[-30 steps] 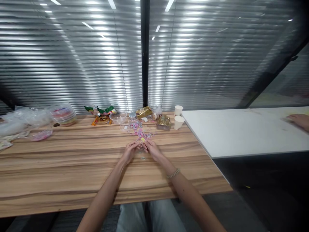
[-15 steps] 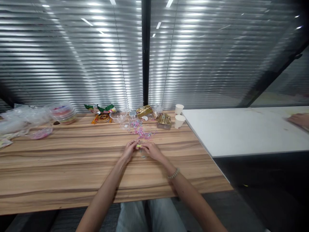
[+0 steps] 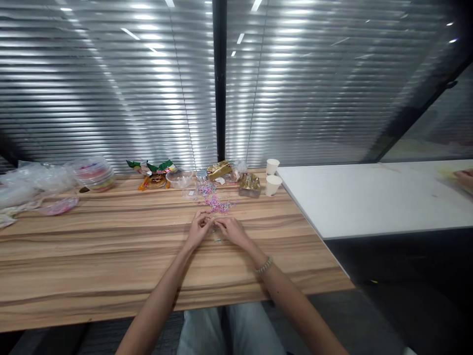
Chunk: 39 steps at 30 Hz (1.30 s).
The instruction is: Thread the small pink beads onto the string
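Observation:
My left hand is pinched, thumb against fingers, just above the wooden table. Close beside it, my right hand is pinched too, and the fingertips of both almost meet. Whatever lies between the fingertips is too small to make out. Just beyond the hands spreads a pile of small pink, purple and white beads. A tiny pale piece lies on the wood below the fingertips. A beaded bracelet circles my right wrist.
Along the back stand two paper cups, gold wrappers, a clear plastic bowl and green snack packets. Stacked tubs and plastic bags sit at left. A white table adjoins at right, with another person's hand.
The yellow-green bit that showed between my fingertips is out of sight now. My left hand's fingers have curled and shifted slightly. At far right, the other person's hand has moved and is blurred.

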Motion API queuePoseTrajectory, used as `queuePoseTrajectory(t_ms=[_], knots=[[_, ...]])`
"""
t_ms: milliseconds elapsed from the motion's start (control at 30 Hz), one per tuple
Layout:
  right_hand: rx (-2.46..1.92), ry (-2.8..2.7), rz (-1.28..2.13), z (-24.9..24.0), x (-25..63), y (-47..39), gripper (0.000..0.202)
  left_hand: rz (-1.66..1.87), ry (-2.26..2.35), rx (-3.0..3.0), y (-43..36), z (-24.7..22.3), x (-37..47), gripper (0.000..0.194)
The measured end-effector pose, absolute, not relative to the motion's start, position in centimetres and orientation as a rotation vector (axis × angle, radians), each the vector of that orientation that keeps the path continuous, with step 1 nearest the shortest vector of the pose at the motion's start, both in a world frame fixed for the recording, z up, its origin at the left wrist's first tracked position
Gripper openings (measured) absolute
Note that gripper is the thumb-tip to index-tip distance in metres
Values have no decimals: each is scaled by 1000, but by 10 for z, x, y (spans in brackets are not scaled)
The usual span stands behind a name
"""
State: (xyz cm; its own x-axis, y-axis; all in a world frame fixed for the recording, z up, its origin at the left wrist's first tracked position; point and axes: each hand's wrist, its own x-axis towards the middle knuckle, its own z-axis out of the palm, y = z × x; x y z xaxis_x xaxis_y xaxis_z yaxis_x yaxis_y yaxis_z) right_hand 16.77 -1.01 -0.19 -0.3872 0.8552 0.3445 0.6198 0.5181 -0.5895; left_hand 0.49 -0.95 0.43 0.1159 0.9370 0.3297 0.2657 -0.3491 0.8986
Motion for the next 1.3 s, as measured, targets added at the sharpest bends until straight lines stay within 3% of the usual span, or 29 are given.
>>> queuePoseTrajectory(t_ms=[267, 633, 1000, 1300], knots=[[-1281, -2008, 548, -8, 162, -7, 24, 1237, 1171, 2088, -14, 8, 6, 19], [-1026, -1711, 1059, -6, 159, -1, 44, 1390, 1159, 1873, -7, 3, 3, 14], [-904, -1727, 1112, 4, 159, -5, 46, 1301, 1096, 1344, 0, -3, 3, 46], [-843, -1714, 1240, -2, 157, -4, 48, 1190, 1088, 1394, 1, -8, 1, 34]])
